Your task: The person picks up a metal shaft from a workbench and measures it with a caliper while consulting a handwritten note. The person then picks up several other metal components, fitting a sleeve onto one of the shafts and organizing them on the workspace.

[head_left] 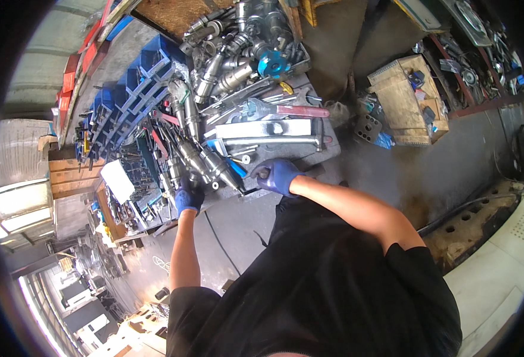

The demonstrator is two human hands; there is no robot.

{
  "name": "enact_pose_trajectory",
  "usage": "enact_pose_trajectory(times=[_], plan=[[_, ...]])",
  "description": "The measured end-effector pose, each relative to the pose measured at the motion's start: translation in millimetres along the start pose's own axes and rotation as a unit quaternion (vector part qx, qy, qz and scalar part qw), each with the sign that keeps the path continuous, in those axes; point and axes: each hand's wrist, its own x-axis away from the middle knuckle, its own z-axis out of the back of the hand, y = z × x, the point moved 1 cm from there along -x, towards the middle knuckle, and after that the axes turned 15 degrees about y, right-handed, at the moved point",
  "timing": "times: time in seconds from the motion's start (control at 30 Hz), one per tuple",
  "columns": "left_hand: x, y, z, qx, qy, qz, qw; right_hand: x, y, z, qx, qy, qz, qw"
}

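Both my hands wear blue and dark work gloves at the near edge of a crowded workbench. My left hand (189, 199) is beside a row of metal tool holders (198, 159); its fingers are mostly hidden, and I cannot tell whether it grips one. My right hand (275, 177) is closed, fingers curled toward the thumb, over the bench edge; whatever it may hold is hidden. Between the hands lies a tapered tool holder (219, 168), tip toward me. Near it are a small metal ring (215, 185) and a washer-like piece (246, 159).
A wrench with a red handle (301, 111) and a bright flat bar (238, 130) lie beyond my right hand. Behind them tool holders are heaped, with a blue round cutter (274, 63). Blue bins (132, 83) stand at left. A wooden crate (402, 98) sits at right.
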Motion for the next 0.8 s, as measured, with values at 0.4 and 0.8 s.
enact_pose_trajectory(times=[0.4, 0.8], plan=[[-5.8, 106.1, 134.0, 0.246, 0.066, 0.062, 0.965, 32.5, -82.1, 190.3, -0.301, -0.165, -0.107, 0.933], [-29.6, 579.4, 228.3, 0.869, -0.018, -0.160, 0.467, 108.7, -106.1, 502.9, -0.330, -0.088, 0.123, 0.932]])
